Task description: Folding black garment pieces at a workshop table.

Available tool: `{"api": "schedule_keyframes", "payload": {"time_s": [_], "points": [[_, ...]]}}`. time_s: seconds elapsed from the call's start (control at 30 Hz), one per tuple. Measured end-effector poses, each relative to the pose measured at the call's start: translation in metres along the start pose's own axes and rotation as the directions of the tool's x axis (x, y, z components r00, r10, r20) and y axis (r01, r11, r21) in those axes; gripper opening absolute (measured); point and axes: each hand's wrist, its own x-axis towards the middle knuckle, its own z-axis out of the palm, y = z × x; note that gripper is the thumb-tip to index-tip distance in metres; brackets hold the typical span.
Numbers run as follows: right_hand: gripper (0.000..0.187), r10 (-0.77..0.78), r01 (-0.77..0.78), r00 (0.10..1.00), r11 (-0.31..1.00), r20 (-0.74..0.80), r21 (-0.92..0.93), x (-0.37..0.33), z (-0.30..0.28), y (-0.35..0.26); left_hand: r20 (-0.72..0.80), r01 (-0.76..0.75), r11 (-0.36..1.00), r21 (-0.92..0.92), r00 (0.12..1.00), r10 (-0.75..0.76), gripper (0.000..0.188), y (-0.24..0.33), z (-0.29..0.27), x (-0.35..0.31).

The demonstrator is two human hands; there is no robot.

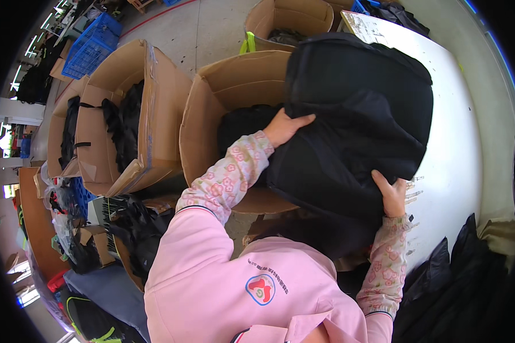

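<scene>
Black cloth [355, 114] apparently clamped in left fingers [304, 120] and right fingers [380, 180]; round logo [260, 289], pink shirt [197, 266].

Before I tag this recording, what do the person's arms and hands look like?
The left hand and right hand are gloveless. Long pale sleeves carry a pink floral pattern; the pink shirt sleeves above them are edged in dark and white.
</scene>
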Motion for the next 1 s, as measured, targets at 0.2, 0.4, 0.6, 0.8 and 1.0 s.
{"api": "schedule_keyframes", "payload": {"time_s": [0.2,0.4,0.6,0.8,1.0], "points": [[0.067,0.047,-0.105,0.961,0.974,0.272,0.202,0.044,0.129,0.051,-0.251,-0.011,0.994,0.108,0.967,0.037,0.035,-0.001,-0.142,-0.038],[0.098,0.384,0.016,0.823,0.722,0.419,-0.692,0.024,0.206,0.137,-0.757,0.65,0.502,0.57,0.654,0.013,0.092,-0.113,-0.362,-0.13],[0.058,0.458,-0.18,0.742,0.84,0.489,-0.512,-0.031,0.095,0.113,-0.722,0.715,0.352,0.604,0.678,-0.14,0.081,-0.196,-0.284,-0.081],[0.037,0.293,-0.252,0.949,0.927,0.115,-0.278,-0.1,-0.012,0.045,-0.401,0.413,0.744,0.526,0.891,-0.211,0.04,-0.221,-0.235,-0.008],[0.025,0.057,-0.444,0.68,0.826,-0.731,-0.349,-0.274,-0.159,0.038,0.149,0.07,0.882,0.466,0.977,-0.156,0.025,-0.131,0.051,0.056]]}}
